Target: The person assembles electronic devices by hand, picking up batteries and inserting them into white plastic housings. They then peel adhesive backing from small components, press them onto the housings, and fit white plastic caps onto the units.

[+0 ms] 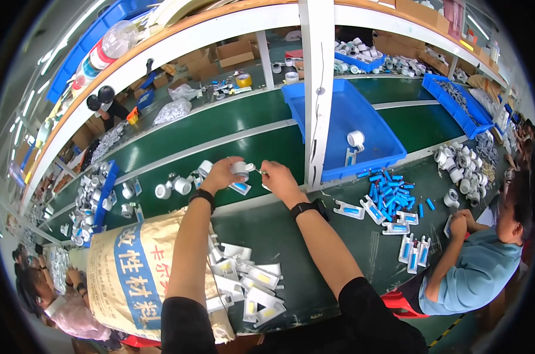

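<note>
Over the near edge of the green conveyor belt (244, 141), my left hand (222, 175) is closed around a white round housing with a short neck (241, 170). The neck points toward my right hand (281, 180), whose fingers are pinched close to its end. What the pinch holds, if anything, is too small to make out. Just below the housing lies a white casing with a blue cell in it (240, 188). More white round housings (182, 185) lie on the belt left of my left hand.
White plastic casings (258, 277) are heaped between my forearms, beside a printed paper sack (117, 277). Blue cylindrical cells (391, 194) lie loose at right. A blue tray (356, 106) stands behind a white post (317, 94). Co-workers sit at right (473, 259) and lower left (73, 307).
</note>
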`<state>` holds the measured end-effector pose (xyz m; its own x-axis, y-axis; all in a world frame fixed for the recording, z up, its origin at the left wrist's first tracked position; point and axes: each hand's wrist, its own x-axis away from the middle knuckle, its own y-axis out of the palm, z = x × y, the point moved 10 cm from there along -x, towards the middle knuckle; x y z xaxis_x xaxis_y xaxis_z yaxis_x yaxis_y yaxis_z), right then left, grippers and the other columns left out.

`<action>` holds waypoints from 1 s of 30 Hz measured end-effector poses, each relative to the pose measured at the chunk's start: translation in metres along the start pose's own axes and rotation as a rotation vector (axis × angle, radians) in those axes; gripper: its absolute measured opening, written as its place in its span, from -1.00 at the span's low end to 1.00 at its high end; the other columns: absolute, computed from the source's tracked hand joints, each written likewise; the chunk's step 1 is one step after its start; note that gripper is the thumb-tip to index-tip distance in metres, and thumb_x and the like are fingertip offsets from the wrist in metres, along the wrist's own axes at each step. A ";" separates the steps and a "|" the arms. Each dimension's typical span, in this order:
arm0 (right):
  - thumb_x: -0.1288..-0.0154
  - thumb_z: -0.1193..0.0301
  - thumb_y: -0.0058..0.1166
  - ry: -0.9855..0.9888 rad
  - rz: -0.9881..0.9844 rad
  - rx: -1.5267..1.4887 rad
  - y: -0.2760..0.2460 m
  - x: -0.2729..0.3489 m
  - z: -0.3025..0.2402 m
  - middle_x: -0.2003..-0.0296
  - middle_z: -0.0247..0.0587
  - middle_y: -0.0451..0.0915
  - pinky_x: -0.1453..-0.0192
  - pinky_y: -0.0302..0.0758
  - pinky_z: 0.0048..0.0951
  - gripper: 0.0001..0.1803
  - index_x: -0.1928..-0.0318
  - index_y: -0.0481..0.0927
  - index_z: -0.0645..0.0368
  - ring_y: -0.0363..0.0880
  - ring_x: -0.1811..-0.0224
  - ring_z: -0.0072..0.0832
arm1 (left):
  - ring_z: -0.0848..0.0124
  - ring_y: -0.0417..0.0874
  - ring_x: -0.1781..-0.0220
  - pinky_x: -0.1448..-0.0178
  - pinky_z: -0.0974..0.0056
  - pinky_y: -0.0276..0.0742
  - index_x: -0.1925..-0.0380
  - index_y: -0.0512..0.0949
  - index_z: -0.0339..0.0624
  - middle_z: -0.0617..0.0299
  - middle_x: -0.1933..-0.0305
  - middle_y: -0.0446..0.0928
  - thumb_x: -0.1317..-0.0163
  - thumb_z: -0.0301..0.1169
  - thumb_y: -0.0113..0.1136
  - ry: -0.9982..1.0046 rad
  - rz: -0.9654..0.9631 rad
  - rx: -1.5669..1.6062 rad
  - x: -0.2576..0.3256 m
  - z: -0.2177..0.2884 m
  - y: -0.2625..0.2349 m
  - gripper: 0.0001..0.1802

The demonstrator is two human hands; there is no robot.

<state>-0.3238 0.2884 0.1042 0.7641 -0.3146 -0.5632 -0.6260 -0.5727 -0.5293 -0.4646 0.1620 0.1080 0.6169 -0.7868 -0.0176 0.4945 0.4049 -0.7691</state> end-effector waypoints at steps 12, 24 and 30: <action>-0.21 0.59 0.18 0.182 0.022 0.071 0.060 -0.025 0.058 0.31 0.07 0.57 0.15 0.56 0.08 -0.82 0.21 0.47 0.19 0.63 0.21 0.16 | 0.02 0.69 -0.17 -0.28 0.10 0.58 -0.22 0.61 -0.03 -0.03 -0.09 0.69 0.10 -0.31 0.62 -0.052 0.018 -0.098 -0.066 -0.068 0.025 -0.24; -0.26 0.59 0.13 0.232 0.030 0.034 0.071 -0.022 0.063 0.32 0.07 0.56 0.18 0.53 0.08 -0.85 0.22 0.44 0.21 0.61 0.24 0.18 | 0.18 0.68 -0.21 -0.34 0.23 0.51 -0.34 0.49 -0.29 -0.07 -0.20 0.64 0.00 -0.41 0.52 -0.164 -0.064 0.122 -0.061 -0.067 0.019 -0.19; -0.30 0.53 0.19 0.323 -0.018 -0.027 0.075 -0.018 0.075 0.16 0.10 0.63 0.06 0.58 0.01 -0.80 0.07 0.54 0.17 0.63 0.10 0.16 | 0.16 0.65 -0.27 -0.38 0.22 0.48 -0.36 0.48 -0.28 -0.16 -0.24 0.60 -0.13 -0.33 0.45 -0.196 -0.055 0.184 -0.067 -0.087 0.028 -0.24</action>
<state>-0.3961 0.3076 0.0273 0.7879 -0.5255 -0.3210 -0.6106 -0.5992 -0.5178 -0.5452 0.1859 0.0317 0.6842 -0.7118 0.1587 0.6223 0.4563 -0.6360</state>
